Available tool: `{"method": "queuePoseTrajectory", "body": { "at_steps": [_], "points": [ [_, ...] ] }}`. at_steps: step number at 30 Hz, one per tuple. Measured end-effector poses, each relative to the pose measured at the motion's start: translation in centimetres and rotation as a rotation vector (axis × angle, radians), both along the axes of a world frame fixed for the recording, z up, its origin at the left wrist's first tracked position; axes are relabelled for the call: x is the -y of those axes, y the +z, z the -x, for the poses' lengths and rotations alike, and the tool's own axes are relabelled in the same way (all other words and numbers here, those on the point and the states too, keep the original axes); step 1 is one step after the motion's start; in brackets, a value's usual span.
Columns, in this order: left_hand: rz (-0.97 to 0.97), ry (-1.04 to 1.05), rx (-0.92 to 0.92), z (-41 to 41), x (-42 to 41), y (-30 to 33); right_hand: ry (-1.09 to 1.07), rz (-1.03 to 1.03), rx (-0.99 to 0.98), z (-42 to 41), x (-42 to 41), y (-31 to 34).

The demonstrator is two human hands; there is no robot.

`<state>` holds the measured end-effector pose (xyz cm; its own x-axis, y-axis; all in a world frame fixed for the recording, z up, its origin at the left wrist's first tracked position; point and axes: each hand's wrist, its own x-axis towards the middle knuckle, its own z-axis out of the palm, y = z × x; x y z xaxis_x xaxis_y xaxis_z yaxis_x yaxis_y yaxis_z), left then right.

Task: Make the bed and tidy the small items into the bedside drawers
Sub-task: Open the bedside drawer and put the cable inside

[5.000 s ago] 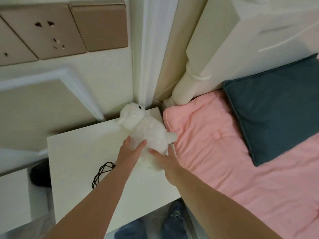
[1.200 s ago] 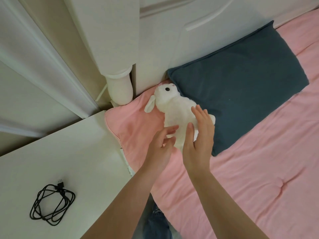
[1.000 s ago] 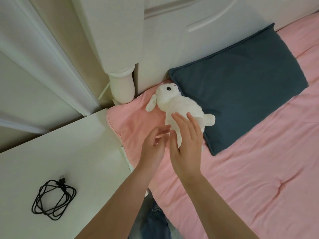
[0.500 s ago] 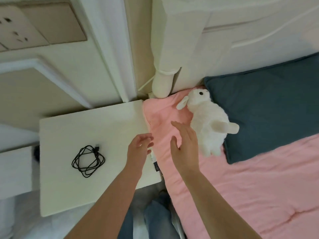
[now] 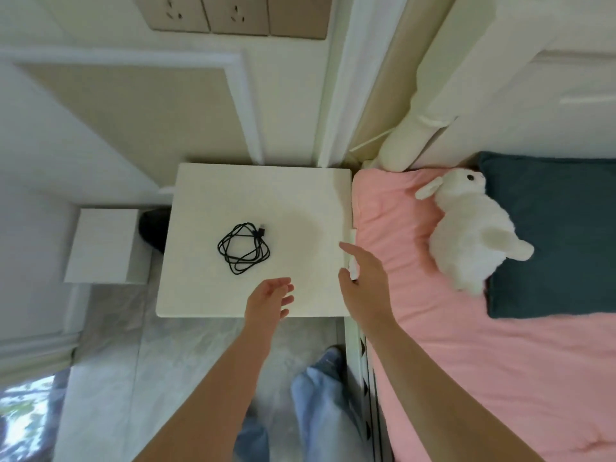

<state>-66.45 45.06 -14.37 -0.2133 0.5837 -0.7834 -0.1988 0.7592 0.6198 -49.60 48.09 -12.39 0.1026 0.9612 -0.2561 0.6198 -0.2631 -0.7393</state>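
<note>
Both hands had come away from the white plush rabbit (image 5: 473, 231), which half a second earlier lay just beyond the right fingertips; the view had swung left, bringing the whole bedside table (image 5: 206, 295) into frame. At far left a small white box-shaped stand (image 5: 100, 245) sat lower than the table, a dark shoe-like shape (image 5: 151, 226) wedged between the two. The table's smooth, matte white square top carried a thin black charging cable (image 5: 243, 248), loosely coiled into overlapping loops near the middle, its plug end toward the back edge. The left hand (image 5: 268, 298) hovered over the table's front edge, fingers loosely curled and slightly parted, holding nothing. The right hand (image 5: 365, 281) hung over the table's right edge where it met the bed, fingers straight and close together, thumb apart, also empty; whether it touched the edge could not be told. Beyond it stretched the soft, quilted pink duvet (image 5: 466, 378). The fluffy rabbit lay on its side at the duvet's head end, just below the cream bedpost (image 5: 405, 148), its head toward the headboard and its back half resting on the left edge of a dark teal pillow (image 5: 560, 235). Beige wall sockets (image 5: 233, 15) lined the wall above the table.
</note>
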Motion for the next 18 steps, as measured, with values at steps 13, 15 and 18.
{"method": "queuePoseTrajectory", "body": {
  "at_steps": [13,15,18],
  "points": [
    [0.052,-0.250,-0.097,12.1,10.4,-3.4,-0.207,0.631,-0.004,9.6,12.5,-3.6],
    [0.019,-0.325,-0.144,13.1,10.8,-4.8,-0.147,0.665,-0.001,11.0,12.9,-4.7],
    [0.030,-0.435,-0.210,13.6,10.9,-7.5,-0.052,0.697,0.028,12.4,12.5,-7.5]
  ]
}}
